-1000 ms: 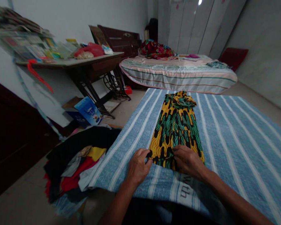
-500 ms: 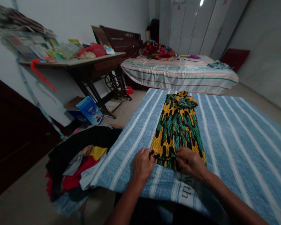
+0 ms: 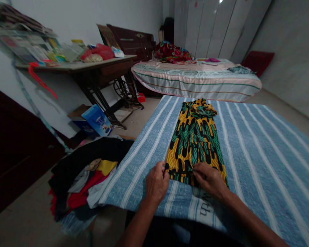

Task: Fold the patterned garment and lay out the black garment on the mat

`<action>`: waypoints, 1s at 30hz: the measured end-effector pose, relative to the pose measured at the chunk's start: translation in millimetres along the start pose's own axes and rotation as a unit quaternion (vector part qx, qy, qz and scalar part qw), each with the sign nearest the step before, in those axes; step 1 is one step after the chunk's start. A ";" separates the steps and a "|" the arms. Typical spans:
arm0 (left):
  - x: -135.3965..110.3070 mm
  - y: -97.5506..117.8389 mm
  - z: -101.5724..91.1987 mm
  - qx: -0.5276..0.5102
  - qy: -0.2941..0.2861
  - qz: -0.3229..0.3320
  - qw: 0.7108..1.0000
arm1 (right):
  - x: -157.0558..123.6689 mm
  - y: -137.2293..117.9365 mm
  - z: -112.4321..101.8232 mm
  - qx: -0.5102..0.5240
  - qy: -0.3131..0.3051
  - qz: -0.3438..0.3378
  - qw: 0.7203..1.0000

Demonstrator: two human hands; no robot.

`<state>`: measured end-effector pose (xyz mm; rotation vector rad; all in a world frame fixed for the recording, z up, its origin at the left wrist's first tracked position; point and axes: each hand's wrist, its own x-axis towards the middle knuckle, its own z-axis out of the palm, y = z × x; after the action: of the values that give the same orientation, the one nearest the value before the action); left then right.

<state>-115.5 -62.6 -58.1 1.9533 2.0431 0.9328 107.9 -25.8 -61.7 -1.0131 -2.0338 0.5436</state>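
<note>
A long folded garment (image 3: 194,137) in yellow, green and black print lies on a blue and white striped cloth (image 3: 260,154) in front of me. My left hand (image 3: 156,181) pinches the garment's near left corner with closed fingers. My right hand (image 3: 209,180) rests on the near edge to the right, fingers curled onto the fabric. The garment's far end is bunched into a small heap.
A pile of dark, red and yellow clothes (image 3: 79,178) lies on the floor at the left. Behind it stand a blue box (image 3: 98,120) and a sewing-machine table (image 3: 92,67) loaded with papers. A bed with striped bedding (image 3: 195,77) stands beyond.
Both hands have stayed on the garment's near edge, the left hand shifting slightly right toward the corner. The view has moved a little.
</note>
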 end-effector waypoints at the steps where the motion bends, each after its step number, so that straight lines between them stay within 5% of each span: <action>1: -0.3 -0.3 0.6 -0.002 -0.004 0.002 1.000 | 0.0 -0.3 0.1 0.003 0.000 0.005 1.000; 30: 11.2 11.0 3.0 0.053 -0.001 -0.012 0.999 | 6.3 -9.3 -8.0 0.068 0.036 0.081 0.994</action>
<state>-106.1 -51.7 -51.3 1.9754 2.1513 0.8330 107.5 -26.0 -47.9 -1.1051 -1.8348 0.7106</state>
